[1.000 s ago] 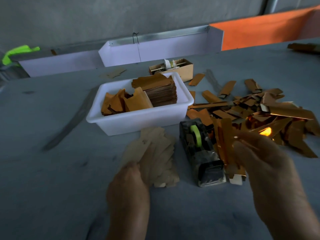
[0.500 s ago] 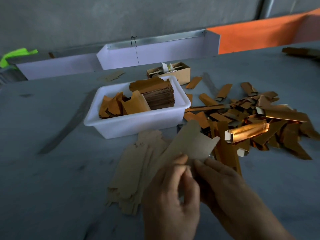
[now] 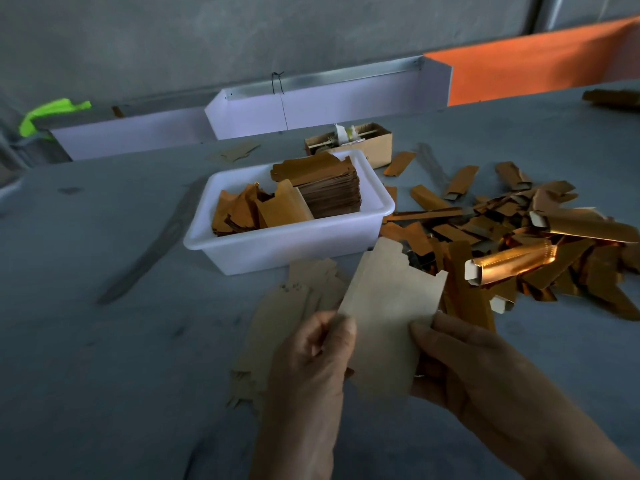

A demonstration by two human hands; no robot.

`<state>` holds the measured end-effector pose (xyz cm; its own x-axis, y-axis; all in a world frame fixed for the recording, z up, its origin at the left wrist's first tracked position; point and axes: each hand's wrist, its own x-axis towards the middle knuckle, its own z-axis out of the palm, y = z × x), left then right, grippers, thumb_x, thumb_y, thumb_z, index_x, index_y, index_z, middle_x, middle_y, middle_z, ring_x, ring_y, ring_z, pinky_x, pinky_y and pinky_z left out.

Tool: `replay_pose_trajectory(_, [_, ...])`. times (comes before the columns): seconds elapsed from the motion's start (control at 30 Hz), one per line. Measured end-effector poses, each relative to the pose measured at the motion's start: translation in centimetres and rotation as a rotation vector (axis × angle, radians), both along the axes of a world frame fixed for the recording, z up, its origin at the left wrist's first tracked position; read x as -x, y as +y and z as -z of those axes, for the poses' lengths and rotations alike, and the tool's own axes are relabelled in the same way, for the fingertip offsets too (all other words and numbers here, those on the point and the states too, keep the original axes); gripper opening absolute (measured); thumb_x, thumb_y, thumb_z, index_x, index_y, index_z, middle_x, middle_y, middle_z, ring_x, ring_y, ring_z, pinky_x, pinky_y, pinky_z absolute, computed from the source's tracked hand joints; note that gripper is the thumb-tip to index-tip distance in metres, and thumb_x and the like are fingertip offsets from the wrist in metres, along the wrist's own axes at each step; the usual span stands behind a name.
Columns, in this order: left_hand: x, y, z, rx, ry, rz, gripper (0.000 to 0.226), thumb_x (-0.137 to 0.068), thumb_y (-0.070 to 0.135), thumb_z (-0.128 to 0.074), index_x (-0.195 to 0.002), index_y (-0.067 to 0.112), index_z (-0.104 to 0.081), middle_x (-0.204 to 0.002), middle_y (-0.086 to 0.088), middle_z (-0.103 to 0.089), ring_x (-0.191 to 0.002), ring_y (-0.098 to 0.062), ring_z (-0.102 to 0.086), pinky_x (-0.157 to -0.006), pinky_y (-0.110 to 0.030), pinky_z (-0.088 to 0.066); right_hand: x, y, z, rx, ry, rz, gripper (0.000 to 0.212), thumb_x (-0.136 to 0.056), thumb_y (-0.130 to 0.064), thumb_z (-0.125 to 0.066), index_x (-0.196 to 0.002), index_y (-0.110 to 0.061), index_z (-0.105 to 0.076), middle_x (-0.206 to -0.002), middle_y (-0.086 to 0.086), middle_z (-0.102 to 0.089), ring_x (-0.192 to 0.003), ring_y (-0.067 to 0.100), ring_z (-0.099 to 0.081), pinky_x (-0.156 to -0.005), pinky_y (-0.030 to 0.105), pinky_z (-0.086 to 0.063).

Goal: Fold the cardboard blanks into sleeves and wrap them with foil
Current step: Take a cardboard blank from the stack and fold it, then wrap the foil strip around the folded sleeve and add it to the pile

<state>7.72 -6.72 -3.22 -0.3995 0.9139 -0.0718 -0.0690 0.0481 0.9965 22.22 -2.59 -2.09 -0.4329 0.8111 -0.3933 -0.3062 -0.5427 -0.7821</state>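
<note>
A flat tan cardboard blank [image 3: 388,313] is held up above the table between both hands. My left hand [image 3: 308,368] pinches its left edge and my right hand [image 3: 460,368] grips its right edge. Beneath them a loose pile of more cardboard blanks [image 3: 294,306] lies on the grey table. To the right spreads a heap of copper foil-wrapped sleeves [image 3: 519,237], one shiny sleeve [image 3: 509,265] lying nearest. The blank hides what lies just behind it.
A white plastic tub [image 3: 287,244] behind the blanks holds a stack of orange-faced blanks and loose ones. A small open cardboard box [image 3: 360,140] stands behind the tub. White troughs [image 3: 311,105] and an orange panel [image 3: 536,64] line the table's far edge.
My right hand let go of a foil sleeve, which now lies on the heap. My left hand lifted one blank off the pile, and both hands now hold it, raised and turned flat toward me.
</note>
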Motion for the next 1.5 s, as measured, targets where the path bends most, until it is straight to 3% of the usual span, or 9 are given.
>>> replay_pose_trajectory(0.17, [0.2, -0.1, -0.4, -0.011, 0.081, -0.041, 0.023, -0.089, 0.017, -0.062, -0.079, 0.034, -0.072, -0.064, 0.005, -0.065, -0.064, -0.009, -0.056, -0.063, -0.030, -0.045, -0.5, -0.2, -1.0, -0.195, -0.229, 0.131, 0.037, -0.066, -0.031, -0.061, -0.102, -0.024, -0.065, -0.099, 0.002, -0.070, -0.084, 0.018, -0.070, -0.065, 0.032, -0.058])
replay_pose_trajectory(0.3, [1.0, -0.4, -1.1, -0.117, 0.663, -0.051, 0.022, -0.088, 0.019, -0.062, -0.079, 0.038, -0.068, -0.075, 0.013, -0.064, -0.076, 0.003, -0.058, -0.065, -0.004, -0.037, -1.6, -0.1, -2.7, -0.992, -0.985, 0.428, 0.050, -0.067, -0.049, -0.062, -0.115, -0.040, -0.051, -0.105, -0.030, -0.053, -0.090, -0.005, -0.054, -0.070, 0.019, -0.045])
replay_pose_trajectory(0.4, [0.9, -0.3, -1.9, -0.197, 0.800, 0.030, 0.023, -0.084, 0.011, -0.068, -0.089, 0.033, -0.073, -0.077, 0.016, -0.064, -0.077, 0.005, -0.059, -0.065, -0.002, -0.037, -1.2, -0.1, -3.1, -1.368, -1.106, 0.293, 0.045, -0.075, -0.042, -0.059, -0.114, -0.022, -0.063, -0.113, -0.015, -0.055, -0.104, 0.011, -0.054, -0.078, 0.028, -0.049])
replay_pose_trajectory(0.5, [0.4, -0.5, -2.1, -0.200, 0.658, 0.082, 0.025, -0.079, 0.015, -0.073, -0.085, 0.040, -0.070, -0.067, 0.022, -0.064, -0.065, 0.010, -0.059, -0.057, -0.002, -0.038, -0.7, -0.3, -2.4, -1.335, -1.089, 0.159, 0.010, -0.077, -0.023, -0.069, -0.087, -0.024, -0.071, -0.088, -0.010, -0.064, -0.081, 0.007, -0.059, -0.071, 0.018, -0.048])
replay_pose_trajectory(0.63, [0.7, -0.7, -1.6, -0.117, 0.438, 0.024, 0.026, -0.071, 0.026, -0.078, -0.093, 0.035, -0.066, -0.070, 0.017, -0.066, -0.061, 0.008, -0.059, -0.056, -0.004, -0.042, -0.9, -0.3, -1.8, -1.043, -0.903, 0.061, 0.021, -0.080, -0.020, -0.066, -0.077, -0.041, -0.065, -0.079, -0.019, -0.060, -0.087, -0.011, -0.052, -0.068, 0.001, -0.039])
replay_pose_trajectory(0.73, [1.3, -0.4, -1.0, -0.008, 0.153, 0.003, 0.051, -0.057, 0.037, -0.087, -0.103, 0.031, -0.067, -0.091, 0.011, -0.073, -0.084, -0.001, -0.068, -0.072, -0.019, -0.053, -1.1, 0.1, -1.1, -0.870, -0.857, 0.047, 0.028, -0.085, -0.022, -0.060, -0.070, -0.046, -0.061, -0.077, -0.023, -0.061, -0.085, -0.018, -0.048, -0.063, 0.001, -0.039])
replay_pose_trajectory(0.93, [0.1, -0.1, -0.6, 0.035, -0.487, 0.107, 0.061, -0.051, 0.009, -0.076, -0.111, 0.007, -0.067, -0.102, -0.013, -0.073, -0.086, -0.023, -0.072, -0.060, -0.024, -0.056, -0.5, 0.1, 0.2, -0.634, -0.680, 0.110, 0.017, -0.087, -0.022, -0.059, -0.076, -0.033, -0.066, -0.078, -0.033, -0.057, -0.074, -0.012, -0.051, -0.061, 0.022, -0.038])
replay_pose_trajectory(1.27, [-1.8, 0.2, 0.4, 0.005, -0.426, -0.027, 0.041, -0.060, 0.010, -0.072, -0.100, 0.006, -0.072, -0.091, -0.015, -0.075, -0.083, -0.029, -0.073, -0.061, -0.030, -0.058, -0.2, -0.3, 0.1, -0.638, -0.698, 0.118, 0.011, -0.084, -0.028, -0.060, -0.075, -0.034, -0.065, -0.072, -0.016, -0.061, -0.071, -0.005, -0.054, -0.056, 0.016, -0.041])
replay_pose_trajectory(1.5, [-1.6, 0.1, 0.6, 0.003, -0.309, -0.043, 0.032, -0.057, 0.015, -0.075, -0.089, 0.011, -0.076, -0.086, -0.016, -0.074, -0.079, -0.031, -0.072, -0.060, -0.033, -0.055, 0.3, -1.4, -1.0, -1.073, -0.801, 0.035, 0.017, -0.074, -0.040, -0.056, -0.087, -0.050, -0.050, -0.091, -0.028, -0.055, -0.085, -0.010, -0.053, -0.063, 0.003, -0.042])
